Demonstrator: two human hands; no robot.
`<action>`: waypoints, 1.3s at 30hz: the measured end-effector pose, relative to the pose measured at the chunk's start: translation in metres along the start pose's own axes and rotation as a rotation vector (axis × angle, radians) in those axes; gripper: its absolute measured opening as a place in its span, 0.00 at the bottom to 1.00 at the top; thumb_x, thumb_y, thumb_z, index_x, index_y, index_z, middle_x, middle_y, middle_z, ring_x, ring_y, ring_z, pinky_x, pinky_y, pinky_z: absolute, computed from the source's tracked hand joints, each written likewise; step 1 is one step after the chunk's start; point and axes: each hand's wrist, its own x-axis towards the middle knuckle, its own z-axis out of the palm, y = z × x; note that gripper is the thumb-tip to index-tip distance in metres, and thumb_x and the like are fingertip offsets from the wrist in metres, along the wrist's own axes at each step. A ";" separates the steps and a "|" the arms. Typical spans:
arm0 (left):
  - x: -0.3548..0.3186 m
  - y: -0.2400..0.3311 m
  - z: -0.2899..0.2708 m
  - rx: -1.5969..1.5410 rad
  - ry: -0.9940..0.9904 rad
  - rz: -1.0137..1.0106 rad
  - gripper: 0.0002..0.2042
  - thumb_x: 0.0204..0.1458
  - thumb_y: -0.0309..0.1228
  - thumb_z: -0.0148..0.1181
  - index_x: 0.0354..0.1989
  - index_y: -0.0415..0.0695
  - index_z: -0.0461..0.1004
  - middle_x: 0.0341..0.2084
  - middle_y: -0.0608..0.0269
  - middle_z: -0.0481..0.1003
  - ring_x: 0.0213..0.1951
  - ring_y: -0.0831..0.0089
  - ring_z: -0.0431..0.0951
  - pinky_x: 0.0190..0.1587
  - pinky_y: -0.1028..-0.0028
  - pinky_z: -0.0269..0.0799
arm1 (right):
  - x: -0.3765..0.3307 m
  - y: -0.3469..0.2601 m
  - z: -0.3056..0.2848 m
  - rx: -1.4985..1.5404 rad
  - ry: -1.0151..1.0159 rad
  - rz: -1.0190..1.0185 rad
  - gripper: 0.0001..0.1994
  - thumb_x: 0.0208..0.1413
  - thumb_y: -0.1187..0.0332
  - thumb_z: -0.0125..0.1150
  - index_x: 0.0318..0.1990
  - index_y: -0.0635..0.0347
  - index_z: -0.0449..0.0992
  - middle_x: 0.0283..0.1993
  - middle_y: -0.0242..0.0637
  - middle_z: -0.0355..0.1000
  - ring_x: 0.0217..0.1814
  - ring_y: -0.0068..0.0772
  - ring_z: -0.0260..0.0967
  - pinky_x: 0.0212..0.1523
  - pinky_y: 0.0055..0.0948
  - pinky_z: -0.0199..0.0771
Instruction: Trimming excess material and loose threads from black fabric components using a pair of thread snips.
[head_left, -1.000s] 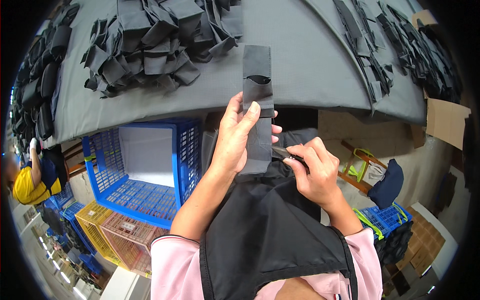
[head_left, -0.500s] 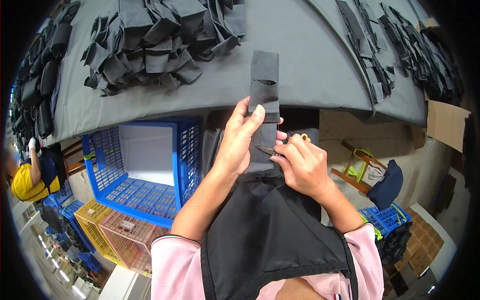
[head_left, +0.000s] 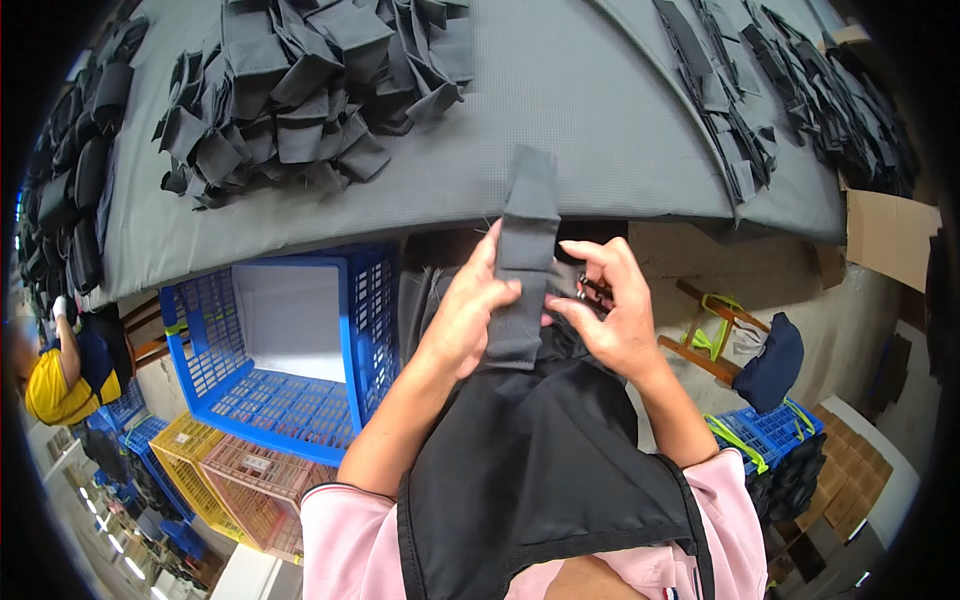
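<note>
A dark grey fabric strip (head_left: 527, 245) with folded, stitched sections hangs upright in front of me, its top end over the table's front edge. My left hand (head_left: 462, 312) grips it along its left side, with the thumb lying on the front. My right hand (head_left: 620, 308) is close by the strip's right edge, curled around small dark thread snips (head_left: 596, 291). The right thumb and forefinger are apart, and the snips' blades are mostly hidden. Black apron cloth (head_left: 545, 450) covers my lap below.
A grey cloth-covered table (head_left: 600, 130) bears a heap of similar strips (head_left: 290, 110) and more strips (head_left: 715, 95) at right. A blue crate (head_left: 350, 340) stands left of my arm. Far left is another person (head_left: 65, 375); a wooden stool (head_left: 700, 360) stands right.
The strip has dropped lower and turned, so its slot no longer shows. My right hand has opened its thumb and forefinger, and the snips' blades have moved off the strip's face.
</note>
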 end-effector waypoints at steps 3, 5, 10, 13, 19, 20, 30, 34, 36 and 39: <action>-0.012 -0.005 0.012 0.110 0.001 -0.033 0.40 0.43 0.15 0.39 0.69 0.48 0.36 0.52 0.50 0.64 0.37 0.68 0.76 0.39 0.70 0.76 | 0.008 0.015 0.016 -0.132 0.050 -0.143 0.22 0.38 0.83 0.58 0.45 0.57 0.74 0.29 0.36 0.61 0.24 0.30 0.64 0.26 0.25 0.67; -0.013 -0.012 0.009 0.125 -0.036 -0.075 0.39 0.48 0.16 0.40 0.69 0.49 0.33 0.51 0.48 0.65 0.34 0.68 0.76 0.38 0.71 0.76 | 0.016 0.032 0.026 -0.046 0.200 -0.171 0.14 0.40 0.85 0.55 0.37 0.62 0.75 0.28 0.35 0.60 0.24 0.28 0.60 0.25 0.24 0.64; -0.024 -0.027 0.007 0.184 0.018 0.053 0.24 0.60 0.26 0.43 0.61 0.45 0.40 0.47 0.48 0.66 0.30 0.67 0.77 0.36 0.72 0.76 | 0.028 0.024 0.029 0.250 0.370 -0.047 0.06 0.54 0.74 0.57 0.31 0.66 0.68 0.30 0.32 0.58 0.29 0.23 0.57 0.30 0.24 0.62; -0.027 -0.032 0.003 0.148 0.042 0.053 0.19 0.61 0.32 0.46 0.55 0.43 0.47 0.47 0.49 0.67 0.30 0.67 0.78 0.35 0.73 0.76 | 0.023 0.009 0.028 0.606 0.224 0.341 0.05 0.59 0.70 0.52 0.34 0.61 0.69 0.27 0.23 0.58 0.23 0.11 0.50 0.23 0.14 0.53; -0.016 -0.012 0.005 1.135 -0.037 0.809 0.23 0.48 0.45 0.64 0.38 0.35 0.71 0.58 0.42 0.58 0.58 0.49 0.62 0.56 0.61 0.63 | 0.031 0.012 0.019 0.719 0.071 0.444 0.05 0.58 0.68 0.55 0.35 0.60 0.70 0.24 0.21 0.63 0.21 0.09 0.54 0.19 0.13 0.55; -0.014 -0.007 0.003 1.157 -0.064 0.773 0.25 0.40 0.50 0.67 0.26 0.35 0.73 0.63 0.37 0.49 0.65 0.44 0.48 0.62 0.55 0.50 | 0.035 0.012 0.020 0.829 -0.007 0.558 0.06 0.58 0.67 0.55 0.35 0.60 0.71 0.23 0.21 0.64 0.18 0.09 0.55 0.16 0.13 0.55; -0.005 -0.013 -0.021 1.113 -0.031 0.661 0.23 0.46 0.49 0.62 0.17 0.38 0.67 0.54 0.59 0.68 0.64 0.54 0.54 0.63 0.50 0.44 | -0.011 0.013 -0.001 0.126 0.132 0.093 0.14 0.51 0.75 0.58 0.47 0.64 0.70 0.26 0.27 0.64 0.25 0.17 0.59 0.29 0.17 0.62; -0.006 -0.013 -0.022 0.982 -0.091 0.574 0.24 0.44 0.53 0.62 0.26 0.38 0.74 0.55 0.57 0.66 0.65 0.51 0.49 0.63 0.52 0.45 | -0.032 -0.003 -0.020 -0.070 0.062 0.011 0.16 0.44 0.74 0.64 0.44 0.59 0.72 0.28 0.34 0.71 0.27 0.26 0.70 0.28 0.24 0.67; -0.005 -0.013 -0.021 0.956 -0.124 0.547 0.25 0.42 0.54 0.63 0.29 0.38 0.76 0.56 0.58 0.65 0.65 0.51 0.49 0.63 0.52 0.45 | -0.032 -0.007 -0.025 -0.205 0.003 -0.012 0.13 0.44 0.72 0.64 0.40 0.58 0.73 0.28 0.33 0.72 0.26 0.32 0.72 0.26 0.27 0.67; -0.004 -0.011 -0.020 0.960 -0.167 0.529 0.28 0.38 0.55 0.65 0.32 0.38 0.77 0.56 0.58 0.65 0.65 0.50 0.49 0.63 0.52 0.45 | -0.029 -0.003 -0.025 -0.124 0.064 -0.036 0.10 0.45 0.72 0.63 0.38 0.58 0.74 0.28 0.33 0.72 0.24 0.33 0.71 0.24 0.28 0.64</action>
